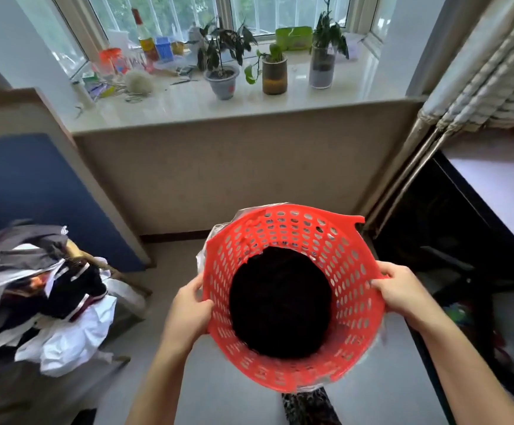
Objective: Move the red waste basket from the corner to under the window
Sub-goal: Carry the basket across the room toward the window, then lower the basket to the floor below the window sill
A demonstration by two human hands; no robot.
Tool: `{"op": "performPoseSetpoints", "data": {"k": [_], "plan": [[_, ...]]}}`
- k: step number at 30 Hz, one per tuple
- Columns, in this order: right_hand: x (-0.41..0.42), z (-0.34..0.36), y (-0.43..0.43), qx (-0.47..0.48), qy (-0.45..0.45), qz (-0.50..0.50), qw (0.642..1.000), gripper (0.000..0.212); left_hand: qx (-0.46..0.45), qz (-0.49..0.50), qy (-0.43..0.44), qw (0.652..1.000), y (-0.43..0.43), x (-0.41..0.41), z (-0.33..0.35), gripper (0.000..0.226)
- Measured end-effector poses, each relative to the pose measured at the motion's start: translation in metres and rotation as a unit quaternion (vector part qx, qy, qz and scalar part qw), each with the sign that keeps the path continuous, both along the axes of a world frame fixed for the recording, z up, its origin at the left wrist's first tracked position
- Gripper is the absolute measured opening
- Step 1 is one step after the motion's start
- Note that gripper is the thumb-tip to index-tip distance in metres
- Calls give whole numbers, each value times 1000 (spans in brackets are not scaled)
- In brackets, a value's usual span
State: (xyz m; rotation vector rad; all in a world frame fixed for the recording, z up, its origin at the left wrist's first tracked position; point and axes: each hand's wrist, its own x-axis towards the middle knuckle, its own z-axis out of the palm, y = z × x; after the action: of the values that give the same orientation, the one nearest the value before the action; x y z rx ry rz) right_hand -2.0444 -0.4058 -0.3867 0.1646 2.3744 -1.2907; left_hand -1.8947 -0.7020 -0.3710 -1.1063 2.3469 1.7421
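Below window [188, 13], hands [295, 299] gripping basket [353, 302]

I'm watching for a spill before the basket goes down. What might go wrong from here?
The red waste basket is held only by its thin rim, left hand and right hand on opposite sides; the rim already looks torn at the far right, so it may flex or split. The clothes pile crowds the floor at the left.

Red perforated waste basket [292, 289] upright, rim chipped, dark inside.
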Motion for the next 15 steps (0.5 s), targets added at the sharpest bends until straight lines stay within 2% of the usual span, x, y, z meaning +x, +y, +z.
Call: {"op": "performPoseSetpoints", "data": {"k": [2,8,15], "plan": [[-46,-12,-13,8,-16,14,1000,55,-5,14,-5,1000,-13,-40,-12,62],[-143,-30,-49,3,-53,36,998,39,-15,33,-20,999,-39,-130,-30,65],[-237,-54,-81,11,-50,52,997,42,-1,40,-22,999,-66,-210,-56,74]]}}
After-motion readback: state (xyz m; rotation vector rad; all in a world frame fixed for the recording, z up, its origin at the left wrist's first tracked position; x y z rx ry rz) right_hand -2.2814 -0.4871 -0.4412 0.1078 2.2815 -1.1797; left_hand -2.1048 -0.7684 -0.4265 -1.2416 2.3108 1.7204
